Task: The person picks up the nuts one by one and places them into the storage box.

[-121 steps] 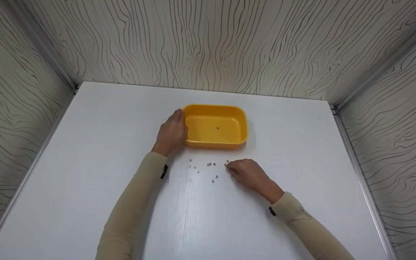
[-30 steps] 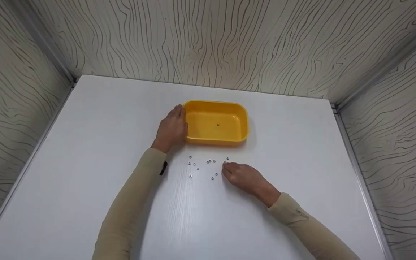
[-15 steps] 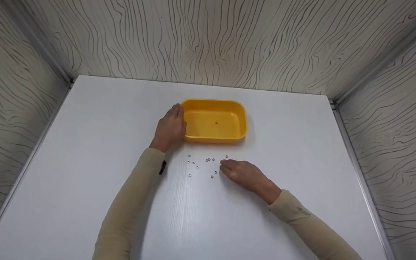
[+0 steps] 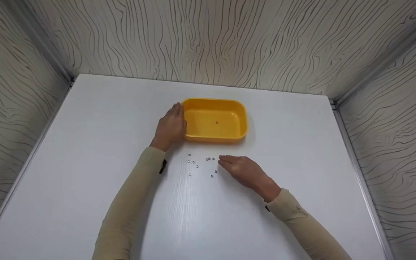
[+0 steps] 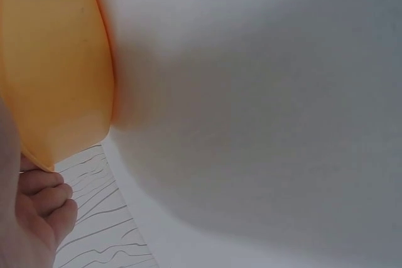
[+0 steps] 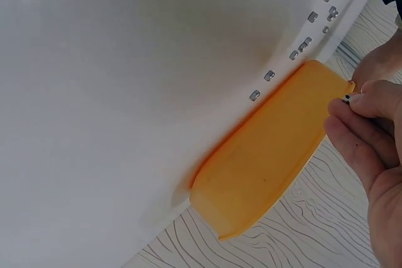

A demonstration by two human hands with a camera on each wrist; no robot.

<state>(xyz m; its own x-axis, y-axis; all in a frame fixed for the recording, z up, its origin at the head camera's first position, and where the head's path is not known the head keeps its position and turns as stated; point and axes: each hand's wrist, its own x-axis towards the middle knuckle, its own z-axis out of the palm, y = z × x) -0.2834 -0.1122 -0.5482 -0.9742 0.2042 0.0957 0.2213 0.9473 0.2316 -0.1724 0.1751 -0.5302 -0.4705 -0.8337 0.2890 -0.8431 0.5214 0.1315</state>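
While the left hand (image 4: 170, 128) grips the near-left end of the yellow, round-cornered plastic bin (image 4: 213, 139) at the frame's centre, the right hand (image 4: 246, 171), right of centre, pinches a small silvery metal nut (image 6: 347, 99). One loose nut (image 4: 217, 122) lies inside; about ten scattered nuts (image 4: 213, 159) remain below on the white bench (image 4: 265, 224), so I judge the work barely begun.

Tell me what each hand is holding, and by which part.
Left hand: yellow bin, by its left end. Right hand: small metal piece, pinched; too small to tell by which part.
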